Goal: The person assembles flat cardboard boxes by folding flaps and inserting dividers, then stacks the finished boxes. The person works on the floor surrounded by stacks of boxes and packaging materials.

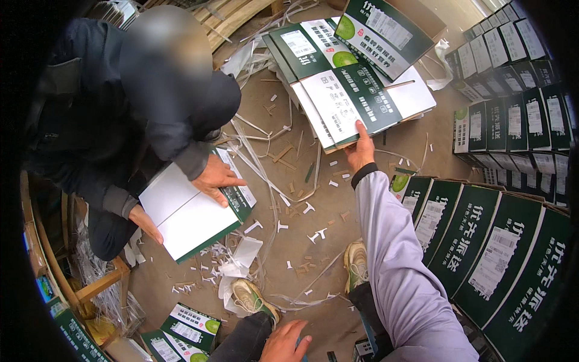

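Note:
My right hand reaches forward and grips the near edge of a flattened carton, thumb on top and the other fingers partly hidden. The carton is green and white and tops a pile of flat cartons. An opened-up carton with a kiwi picture stands tilted on the far side of that pile. Low in the view, my left hand is beside my knee, holding nothing, its thumb apart from its loosely bent fingers.
Across on the left a crouching co-worker presses both hands on a folded carton, white side up. Rows of filled-out green cartons line the right. White plastic clips, cardboard scraps and strapping strips litter the floor. More flat cartons lie at lower left.

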`<state>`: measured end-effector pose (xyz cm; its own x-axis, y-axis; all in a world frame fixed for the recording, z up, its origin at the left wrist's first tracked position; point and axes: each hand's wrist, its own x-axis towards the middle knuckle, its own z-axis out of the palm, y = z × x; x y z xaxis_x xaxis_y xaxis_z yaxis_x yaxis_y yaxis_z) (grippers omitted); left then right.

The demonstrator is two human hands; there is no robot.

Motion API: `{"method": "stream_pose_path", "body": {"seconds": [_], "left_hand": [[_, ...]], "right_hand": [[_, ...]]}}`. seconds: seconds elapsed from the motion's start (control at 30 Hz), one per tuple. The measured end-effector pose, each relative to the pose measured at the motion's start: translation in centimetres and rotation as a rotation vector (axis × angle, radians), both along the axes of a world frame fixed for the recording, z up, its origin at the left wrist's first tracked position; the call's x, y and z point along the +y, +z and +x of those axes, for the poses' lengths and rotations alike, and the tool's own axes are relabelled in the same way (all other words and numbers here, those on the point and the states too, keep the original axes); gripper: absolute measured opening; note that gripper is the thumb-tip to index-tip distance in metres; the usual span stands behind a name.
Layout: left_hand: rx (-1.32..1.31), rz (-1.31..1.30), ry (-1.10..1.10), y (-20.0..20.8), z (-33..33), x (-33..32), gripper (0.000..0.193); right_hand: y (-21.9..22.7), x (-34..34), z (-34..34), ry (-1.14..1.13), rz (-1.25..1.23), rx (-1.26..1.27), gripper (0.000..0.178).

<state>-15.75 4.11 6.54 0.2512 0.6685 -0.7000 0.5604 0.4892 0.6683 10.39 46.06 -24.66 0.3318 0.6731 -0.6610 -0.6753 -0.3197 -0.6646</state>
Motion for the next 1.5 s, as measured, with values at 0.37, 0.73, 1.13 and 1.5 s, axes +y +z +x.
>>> {"method": "stream_pose_path", "body": {"seconds": [0.37,0.73,1.13,1.5], "left_hand": [[-0.083,0.27,0.085,4.6,1.4,-1.6,0.041],[-0.177,0.684,0.209,3.8,1.3,-3.1,0.036],[-0.455,0.428,0.284,0.8,4.5,-6.2,0.097],[-0.311,0.271,0.268,-1.7,0.4,-10.6,0.064]], "right_hand": [[13.7,-15.3,4.3,-0.061,0.198,-0.08,0.042],[34.9,-28.7,5.8,0.138,0.175,-0.909,0.032],[43.2,-59.2,-3.1,0.953,-0.11,-1.43,0.058],[39.3,-46.2,-10.5,1.075,-0.158,-1.476,0.074]]}}
